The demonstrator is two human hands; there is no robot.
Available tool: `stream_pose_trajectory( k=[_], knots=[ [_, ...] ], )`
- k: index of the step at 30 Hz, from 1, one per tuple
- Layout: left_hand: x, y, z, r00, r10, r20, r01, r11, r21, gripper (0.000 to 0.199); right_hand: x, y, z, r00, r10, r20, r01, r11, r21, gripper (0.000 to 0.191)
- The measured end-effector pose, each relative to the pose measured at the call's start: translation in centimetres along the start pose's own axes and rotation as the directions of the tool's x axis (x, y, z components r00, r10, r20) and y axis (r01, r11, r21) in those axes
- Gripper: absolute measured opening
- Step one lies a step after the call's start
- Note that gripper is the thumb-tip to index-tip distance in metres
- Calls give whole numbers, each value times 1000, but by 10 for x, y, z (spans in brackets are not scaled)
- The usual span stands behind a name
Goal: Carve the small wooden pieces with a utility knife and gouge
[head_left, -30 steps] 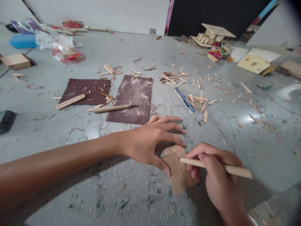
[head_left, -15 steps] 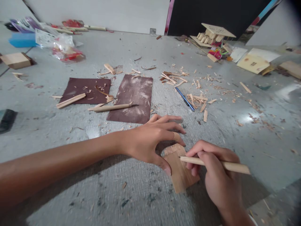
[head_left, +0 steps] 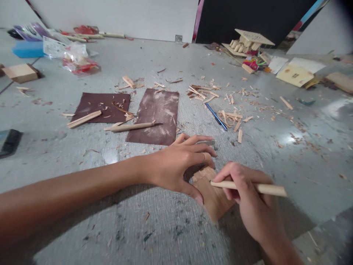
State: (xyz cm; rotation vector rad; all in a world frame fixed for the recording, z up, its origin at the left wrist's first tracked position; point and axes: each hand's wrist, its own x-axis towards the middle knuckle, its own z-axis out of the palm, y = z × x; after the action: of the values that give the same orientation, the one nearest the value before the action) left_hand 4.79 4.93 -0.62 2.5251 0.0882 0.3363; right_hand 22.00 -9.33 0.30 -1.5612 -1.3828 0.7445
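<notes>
A flat piece of light wood (head_left: 215, 204) lies on the grey table in front of me, its far end notched with shallow cuts. My left hand (head_left: 183, 162) holds it down, thumb against its near left side and index finger by its far end, the other fingers spread over the table. In my right hand (head_left: 248, 195) is a carving tool with a pale wooden handle (head_left: 271, 189), held like a pen. Its tip meets the wood near the notched end; the blade is barely visible.
Two brown sandpaper sheets (head_left: 162, 110) lie beyond my left hand, with a second wooden-handled tool (head_left: 132, 126) and a wood stick (head_left: 84, 119) on them. A blue pen (head_left: 216, 116) rests near wood shavings (head_left: 230, 116). A small wooden model house (head_left: 248, 42) stands far right.
The carving tool and my right hand have shifted slightly left and up. The piece of wood has turned a little under my left hand, which stays nearly in place.
</notes>
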Motion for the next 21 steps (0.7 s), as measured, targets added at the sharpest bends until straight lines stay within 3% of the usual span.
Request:
stream_pose_trajectory(
  k=[6,12,21],
  knots=[
    [0,0,3,999,12,-33,-12,1000,-4,62,-1,-1,1,998,-42,36,43,999,-31,38],
    [0,1,1,1000,11,-24,-11,1000,-15,61,3,-2,2,992,-127,-3,125,984,-129,47],
    [-1,-2,3,999,23,-29,-24,1000,-12,60,6,0,-1,993,-94,72,102,987,-121,30]
  ],
)
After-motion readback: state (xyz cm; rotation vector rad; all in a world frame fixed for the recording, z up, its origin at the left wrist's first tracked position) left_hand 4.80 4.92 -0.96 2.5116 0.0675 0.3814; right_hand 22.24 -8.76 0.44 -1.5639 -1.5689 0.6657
